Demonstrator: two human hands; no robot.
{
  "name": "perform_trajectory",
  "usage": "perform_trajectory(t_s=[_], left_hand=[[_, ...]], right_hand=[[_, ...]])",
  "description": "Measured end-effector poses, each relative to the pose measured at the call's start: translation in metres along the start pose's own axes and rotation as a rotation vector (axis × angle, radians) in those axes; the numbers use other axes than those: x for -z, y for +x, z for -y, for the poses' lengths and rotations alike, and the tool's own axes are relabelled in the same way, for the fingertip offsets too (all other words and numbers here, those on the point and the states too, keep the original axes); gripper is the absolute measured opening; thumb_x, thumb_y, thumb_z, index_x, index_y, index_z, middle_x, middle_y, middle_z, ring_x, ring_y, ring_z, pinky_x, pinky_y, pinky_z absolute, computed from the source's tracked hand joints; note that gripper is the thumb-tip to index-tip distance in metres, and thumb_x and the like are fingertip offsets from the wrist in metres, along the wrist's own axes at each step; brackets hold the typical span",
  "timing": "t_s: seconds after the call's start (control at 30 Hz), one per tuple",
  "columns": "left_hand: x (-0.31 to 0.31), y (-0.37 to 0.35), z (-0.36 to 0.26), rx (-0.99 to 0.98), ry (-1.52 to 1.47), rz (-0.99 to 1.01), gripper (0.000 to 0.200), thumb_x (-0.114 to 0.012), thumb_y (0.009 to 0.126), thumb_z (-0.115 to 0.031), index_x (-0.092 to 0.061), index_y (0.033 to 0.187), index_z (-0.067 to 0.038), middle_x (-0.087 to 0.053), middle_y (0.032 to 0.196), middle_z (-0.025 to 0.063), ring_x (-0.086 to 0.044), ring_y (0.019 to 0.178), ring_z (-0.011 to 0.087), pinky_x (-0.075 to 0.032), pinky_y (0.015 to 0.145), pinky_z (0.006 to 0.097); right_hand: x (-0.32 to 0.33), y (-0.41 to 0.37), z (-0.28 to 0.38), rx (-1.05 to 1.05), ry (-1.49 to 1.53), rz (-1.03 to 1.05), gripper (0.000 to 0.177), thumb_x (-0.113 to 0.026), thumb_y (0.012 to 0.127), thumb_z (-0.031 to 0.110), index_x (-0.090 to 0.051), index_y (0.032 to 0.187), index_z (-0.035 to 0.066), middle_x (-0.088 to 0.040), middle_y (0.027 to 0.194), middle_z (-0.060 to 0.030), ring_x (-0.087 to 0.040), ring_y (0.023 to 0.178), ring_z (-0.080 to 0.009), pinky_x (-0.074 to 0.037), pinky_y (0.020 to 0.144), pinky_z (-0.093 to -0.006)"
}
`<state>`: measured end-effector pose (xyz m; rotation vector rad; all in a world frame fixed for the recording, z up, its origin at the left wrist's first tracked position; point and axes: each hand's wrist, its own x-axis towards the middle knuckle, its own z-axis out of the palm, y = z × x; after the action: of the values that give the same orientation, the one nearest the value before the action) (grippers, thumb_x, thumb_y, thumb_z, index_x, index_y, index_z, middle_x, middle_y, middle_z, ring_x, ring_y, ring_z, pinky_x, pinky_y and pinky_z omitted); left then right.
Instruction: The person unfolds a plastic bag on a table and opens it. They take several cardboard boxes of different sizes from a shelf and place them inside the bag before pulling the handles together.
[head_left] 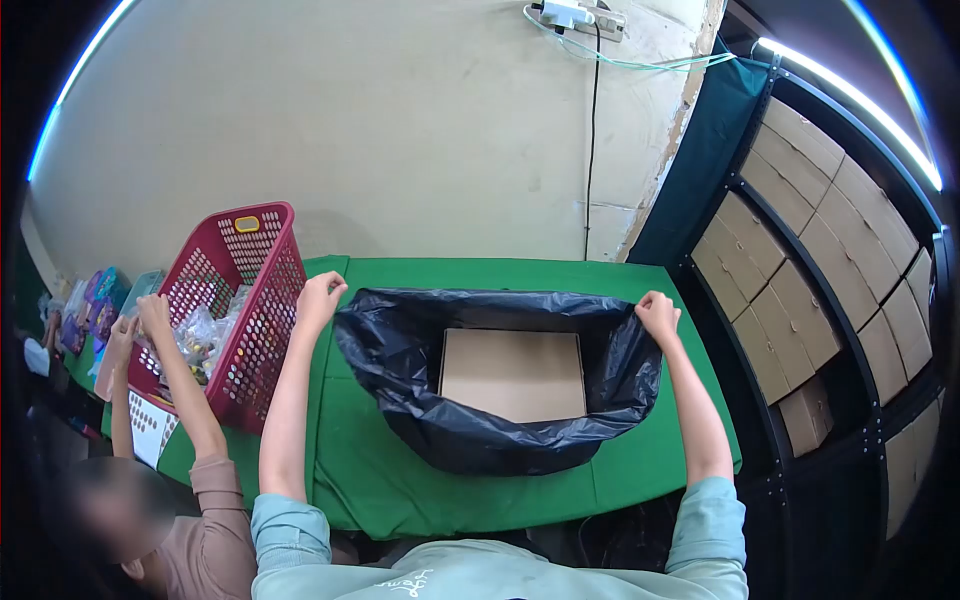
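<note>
A black plastic garbage bag (pixel 480 447) stands on the green-covered table in front of me, its mouth spread wide. Inside it lies a flat brown cardboard box (pixel 512 375). My left hand (pixel 321 298) is closed in a pinch at the left upper corner of the bag's rim; the exact contact is too small to make out. At the right upper corner, my right hand (pixel 657 315) pinches the rim between thumb and fingers.
A red perforated basket (pixel 262 350) with clear plastic packets (pixel 205 335) stands left. Beside it, a co-worker's hands (pixel 140 325) are raised near its far side. Shelves of cardboard boxes (pixel 845 255) line the right. A cable (pixel 592 150) hangs down the wall.
</note>
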<state>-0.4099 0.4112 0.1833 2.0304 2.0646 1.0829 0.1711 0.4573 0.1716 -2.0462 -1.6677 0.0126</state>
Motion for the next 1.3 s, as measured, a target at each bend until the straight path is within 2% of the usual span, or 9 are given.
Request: perform_trajectory(t_s=[0.17,0.37,0.53,0.67,0.87,0.97,1.0,1.13,1.3], left_hand=[[0.021,-0.027,-0.059,-0.157,-0.253,0.001,0.021,-0.065,0.074,-0.017,-0.061,0.087,-0.001,-0.063,0.088,0.012,-0.061,0.084,0.0239,-0.047,0.074,0.0322],[-0.004,-0.117,-0.138,-0.594,-0.216,0.423,0.056,-0.07,0.066,-0.041,-0.057,0.107,-0.005,-0.061,0.104,0.0088,-0.056,0.098,0.0237,-0.033,0.096,0.0419],[-0.015,-0.131,-0.118,-0.663,-0.173,0.394,0.01,-0.06,0.078,-0.018,-0.062,0.077,-0.008,-0.059,0.072,0.0028,-0.057,0.077,0.0194,-0.037,0.089,0.0353],[0.018,-0.149,-0.128,-0.608,-0.275,0.475,0.008,-0.061,0.078,-0.015,-0.062,0.076,-0.007,-0.059,0.071,0.0028,-0.056,0.072,0.0199,-0.039,0.071,0.0314],[0.043,-0.171,-0.148,-0.513,-0.279,0.394,0.013,-0.066,0.074,-0.016,-0.064,0.082,-0.006,-0.062,0.084,0.0056,-0.058,0.082,0.0208,-0.04,0.078,0.0314],[0.055,-0.176,-0.156,-0.45,-0.304,0.232,0.014,-0.067,0.072,-0.011,-0.063,0.083,-0.004,-0.062,0.09,0.0082,-0.057,0.087,0.0224,-0.041,0.08,0.0329],[0.056,-0.178,-0.157,-0.403,-0.353,0.205,0.012,-0.066,0.072,-0.007,-0.063,0.083,-0.002,-0.061,0.088,0.0092,-0.058,0.085,0.0228,-0.042,0.078,0.033],[0.036,-0.189,-0.16,-0.339,-0.547,0.093,0.009,-0.062,0.072,0.002,-0.062,0.08,-0.001,-0.061,0.076,0.0102,-0.059,0.072,0.0213,-0.045,0.066,0.0288],[0.009,-0.2,-0.204,-0.291,-0.693,0.172,0.001,-0.057,0.076,0.003,-0.057,0.074,0.003,-0.058,0.069,0.0097,-0.056,0.062,0.0155,-0.043,0.059,0.0252]], right_hand=[[0.007,-0.043,0.008,0.129,-0.099,-0.155,0.026,-0.068,0.069,0.03,-0.06,0.085,0.011,-0.059,0.103,-0.0073,-0.052,0.1,-0.0224,-0.032,0.085,-0.0455],[0.053,-0.139,0.045,0.635,-0.109,0.555,0.066,-0.075,0.056,0.048,-0.058,0.108,0.012,-0.05,0.12,-0.0065,-0.039,0.118,-0.0238,-0.012,0.099,-0.0574],[0.056,-0.15,0.023,0.502,-0.171,0.726,0.02,-0.062,0.079,0.023,-0.064,0.096,0.013,-0.064,0.086,-0.0055,-0.054,0.097,-0.0199,-0.017,0.101,-0.0526],[0.091,-0.162,0.026,0.53,-0.039,0.549,0.014,-0.054,0.085,0.019,-0.064,0.089,0.01,-0.063,0.079,-0.0062,-0.056,0.083,-0.0201,-0.019,0.099,-0.0488],[0.12,-0.178,0.027,0.386,0.185,0.366,0.014,-0.052,0.086,0.017,-0.063,0.088,0.008,-0.064,0.083,-0.0056,-0.057,0.086,-0.0186,-0.024,0.097,-0.0414],[0.141,-0.184,0.016,0.343,0.384,-0.006,0.015,-0.05,0.087,0.015,-0.062,0.088,0.006,-0.064,0.084,-0.0059,-0.059,0.085,-0.0195,-0.029,0.094,-0.0377],[0.151,-0.189,0.009,0.33,0.348,-0.205,0.017,-0.049,0.089,0.014,-0.06,0.089,0.002,-0.063,0.081,-0.0061,-0.059,0.077,-0.0169,-0.042,0.075,-0.0296],[0.167,-0.229,-0.035,-0.063,0.753,-0.636,0.023,-0.045,0.092,0.015,-0.059,0.086,-0.003,-0.061,0.079,-0.006,-0.055,0.072,-0.01,-0.044,0.066,-0.0233],[0.177,-0.28,-0.081,-0.233,0.891,-0.714,0.023,-0.045,0.092,0.015,-0.058,0.086,-0.002,-0.061,0.075,-0.0066,-0.054,0.066,-0.0097,-0.043,0.064,-0.0225]])
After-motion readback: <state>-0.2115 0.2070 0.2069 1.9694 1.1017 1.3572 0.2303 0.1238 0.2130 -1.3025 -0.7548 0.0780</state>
